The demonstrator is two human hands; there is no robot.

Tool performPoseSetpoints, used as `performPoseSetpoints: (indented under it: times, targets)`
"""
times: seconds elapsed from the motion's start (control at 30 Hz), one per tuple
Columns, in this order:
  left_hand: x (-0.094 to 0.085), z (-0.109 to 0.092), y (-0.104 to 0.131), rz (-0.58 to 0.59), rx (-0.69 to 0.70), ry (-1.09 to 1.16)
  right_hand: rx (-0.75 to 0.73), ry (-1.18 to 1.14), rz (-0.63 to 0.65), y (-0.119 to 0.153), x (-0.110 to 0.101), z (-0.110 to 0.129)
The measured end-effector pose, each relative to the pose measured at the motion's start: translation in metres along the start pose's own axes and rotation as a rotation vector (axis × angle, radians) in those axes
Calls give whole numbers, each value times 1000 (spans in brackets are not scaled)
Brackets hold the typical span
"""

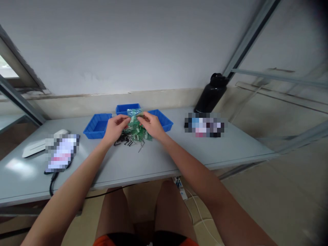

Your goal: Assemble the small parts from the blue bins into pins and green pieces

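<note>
Now three blue trays (95, 135) beyond loose metal pieces (130, 140); my left hand (115, 128) and right hand (153, 126) pinch a plastic bag (133, 112), partly masking the rear tray (123, 110).

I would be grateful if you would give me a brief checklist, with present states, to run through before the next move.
1. Left hand on the plastic bag: ok, fingers pinching it.
2. Right hand on the bag: ok, fingers pinching its other side.
3. Bag's mouth open or sealed: cannot tell, too small.
4. Small metal pieces contained: not ok, a pile lies loose on the tabletop.
5. Black bottle away from both hands: ok, off to the right.
</note>
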State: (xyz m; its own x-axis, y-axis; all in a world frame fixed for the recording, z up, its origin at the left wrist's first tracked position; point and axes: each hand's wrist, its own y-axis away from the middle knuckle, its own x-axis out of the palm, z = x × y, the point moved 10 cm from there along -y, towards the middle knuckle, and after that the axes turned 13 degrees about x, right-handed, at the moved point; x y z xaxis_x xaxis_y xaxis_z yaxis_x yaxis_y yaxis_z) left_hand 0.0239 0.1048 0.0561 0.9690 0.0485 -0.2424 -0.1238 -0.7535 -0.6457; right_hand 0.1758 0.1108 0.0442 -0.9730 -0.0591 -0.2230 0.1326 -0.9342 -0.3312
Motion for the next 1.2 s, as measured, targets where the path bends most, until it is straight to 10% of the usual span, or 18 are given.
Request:
performPoseSetpoints:
  times: [1.2]
  targets:
    - [1, -2, 0, 6, -2, -11, -18, 32, -25, 1, -3, 1]
